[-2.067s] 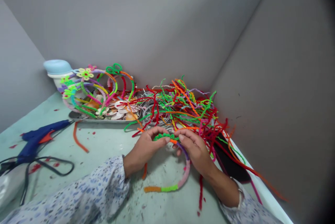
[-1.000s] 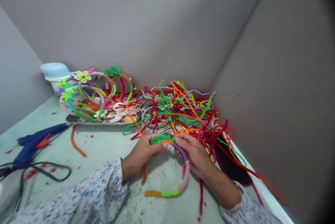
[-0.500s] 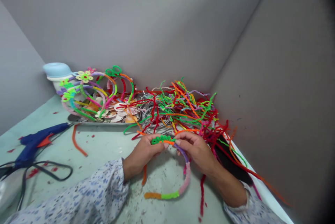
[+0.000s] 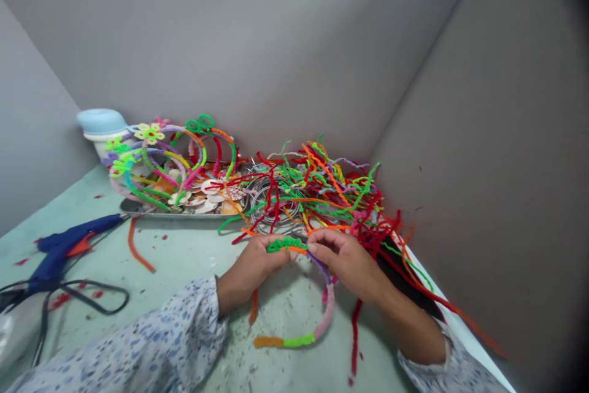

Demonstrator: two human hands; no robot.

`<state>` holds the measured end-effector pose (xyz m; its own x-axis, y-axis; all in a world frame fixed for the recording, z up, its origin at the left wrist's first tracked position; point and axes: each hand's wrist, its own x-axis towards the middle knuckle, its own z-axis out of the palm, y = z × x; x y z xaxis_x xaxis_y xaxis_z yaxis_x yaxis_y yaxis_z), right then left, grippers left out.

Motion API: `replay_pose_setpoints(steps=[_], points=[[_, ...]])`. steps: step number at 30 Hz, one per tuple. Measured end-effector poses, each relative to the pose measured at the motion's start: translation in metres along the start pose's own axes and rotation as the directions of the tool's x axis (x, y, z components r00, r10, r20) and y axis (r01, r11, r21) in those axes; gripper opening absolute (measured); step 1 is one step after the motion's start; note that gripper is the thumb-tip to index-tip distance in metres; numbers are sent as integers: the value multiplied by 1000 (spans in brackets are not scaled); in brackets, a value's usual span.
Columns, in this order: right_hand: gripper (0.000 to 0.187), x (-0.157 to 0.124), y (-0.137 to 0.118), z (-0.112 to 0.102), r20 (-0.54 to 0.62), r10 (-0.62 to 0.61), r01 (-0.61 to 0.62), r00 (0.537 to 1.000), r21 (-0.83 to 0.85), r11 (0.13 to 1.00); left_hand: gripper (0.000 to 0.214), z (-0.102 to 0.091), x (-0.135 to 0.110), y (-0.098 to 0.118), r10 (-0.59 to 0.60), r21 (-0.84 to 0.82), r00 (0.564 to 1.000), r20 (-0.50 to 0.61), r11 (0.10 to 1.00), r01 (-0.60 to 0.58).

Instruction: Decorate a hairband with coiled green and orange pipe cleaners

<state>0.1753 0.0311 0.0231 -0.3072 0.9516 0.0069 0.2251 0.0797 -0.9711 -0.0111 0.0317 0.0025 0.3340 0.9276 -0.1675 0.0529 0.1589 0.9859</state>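
Between my hands is a headband (image 4: 327, 313) wrapped in bands of coloured pipe cleaner: orange, purple, pink, lime green and ochre. Green pipe cleaner loops (image 4: 285, 244) run along the top of its orange part. My left hand (image 4: 254, 267) pinches the headband at its left side, thumb on the orange band and fingers behind the loops. My right hand (image 4: 347, 261) is closed at the right end of the loops, thumb and fingertips together by the purple band. What lies between those fingertips is partly hidden. An ochre end of the headband hangs low over the table.
A metal tray (image 4: 184, 216) holds shells and several finished headbands (image 4: 184, 160). Beside it lie wire coils (image 4: 276, 212) and a heap of loose pipe cleaners (image 4: 331, 184). At left are a blue glue gun (image 4: 59, 252) with its cord and a blue-lidded bottle (image 4: 102, 126). Grey walls stand behind.
My right hand has shifted slightly at the right end of the green loops, and its forearm has moved a little right. My left hand and the headband stay almost in place.
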Motion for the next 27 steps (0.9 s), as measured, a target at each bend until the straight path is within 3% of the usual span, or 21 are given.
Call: replay_pose_setpoints(steps=[14,27], points=[[17,0,1,3,-69,101,-94,992,98,991,16,2,-3,8,56,42,998,31,997,-57],[17,-3,-1,3,-13,243,-233,970,232,944,15,3,-3,4,71,59,997,21,996,-72]])
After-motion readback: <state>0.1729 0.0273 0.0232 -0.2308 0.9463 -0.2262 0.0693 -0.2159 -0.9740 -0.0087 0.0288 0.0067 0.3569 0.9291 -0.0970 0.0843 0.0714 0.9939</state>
